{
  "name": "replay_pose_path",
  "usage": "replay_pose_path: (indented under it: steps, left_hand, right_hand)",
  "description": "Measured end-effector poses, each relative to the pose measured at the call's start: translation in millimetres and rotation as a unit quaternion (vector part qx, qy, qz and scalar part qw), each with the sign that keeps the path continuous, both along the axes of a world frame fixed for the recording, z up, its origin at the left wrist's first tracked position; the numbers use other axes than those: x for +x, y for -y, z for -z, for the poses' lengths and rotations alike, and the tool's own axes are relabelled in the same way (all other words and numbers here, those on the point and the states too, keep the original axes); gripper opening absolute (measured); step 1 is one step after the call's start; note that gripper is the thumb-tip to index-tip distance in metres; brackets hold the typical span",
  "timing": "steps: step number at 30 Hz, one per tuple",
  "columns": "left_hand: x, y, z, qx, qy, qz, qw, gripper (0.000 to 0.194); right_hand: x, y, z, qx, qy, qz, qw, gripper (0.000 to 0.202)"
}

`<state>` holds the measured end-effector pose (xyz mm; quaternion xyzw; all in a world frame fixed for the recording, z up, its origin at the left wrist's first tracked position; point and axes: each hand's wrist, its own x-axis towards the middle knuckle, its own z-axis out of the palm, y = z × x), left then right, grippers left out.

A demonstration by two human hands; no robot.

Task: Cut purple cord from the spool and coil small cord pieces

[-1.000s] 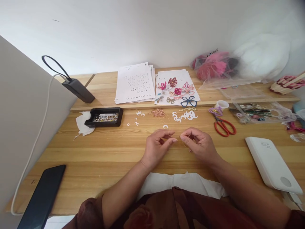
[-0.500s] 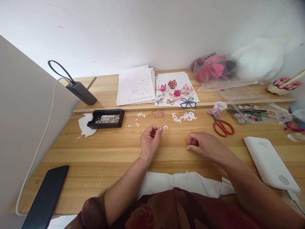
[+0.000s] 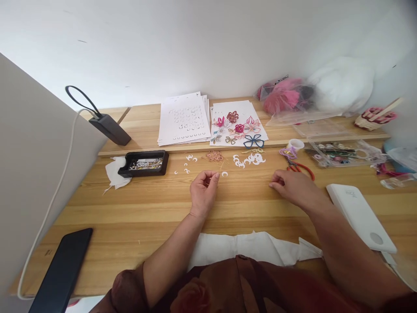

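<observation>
On the desk: my right hand has moved away, right of center, fingers curled; my left hand, mid-frame, pinched narrow. Can't tell contents. Two-handed work looks paused. Red pliers right; white crescent mid-frame.

Your left forearm and right forearm crossed the near edge of the bench. Your left hand angled toward the far edge, fingers curled near the thumb. Your right hand, well apart, pointed toward the left edge, back upward, fingers bent.
</observation>
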<state>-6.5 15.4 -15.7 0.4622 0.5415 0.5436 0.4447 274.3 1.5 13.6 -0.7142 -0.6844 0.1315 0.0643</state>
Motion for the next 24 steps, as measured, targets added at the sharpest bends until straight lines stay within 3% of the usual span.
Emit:
replay_pose_path:
  steps: [7,13,19,24]
  left_hand:
    - [-1.1,0.2,0.9,0.004,-0.009,-0.001,1.0,0.03]
    - [-1.5,1.7,2.3,0.007,-0.016,0.001,1.0,0.029]
    - [-1.2,1.4,3.0,0.003,-0.02,-0.001,1.0,0.029]
    - [0.3,0.0,2.2,0.001,-0.006,-0.003,1.0,0.029]
  right_hand:
    - [-19.7,5.5,-11.4,-0.012,-0.082,-0.028,0.996,0.016]
    - [-2.5,3.9,-19.9,-0.019,-0.065,0.004,0.998,0.02]
    - [4.4,8.0,-18.0,-0.111,-0.126,-0.053,0.984,0.011]
    - [10.3,7.1,-14.2,-0.075,-0.073,-0.042,0.994,0.003]
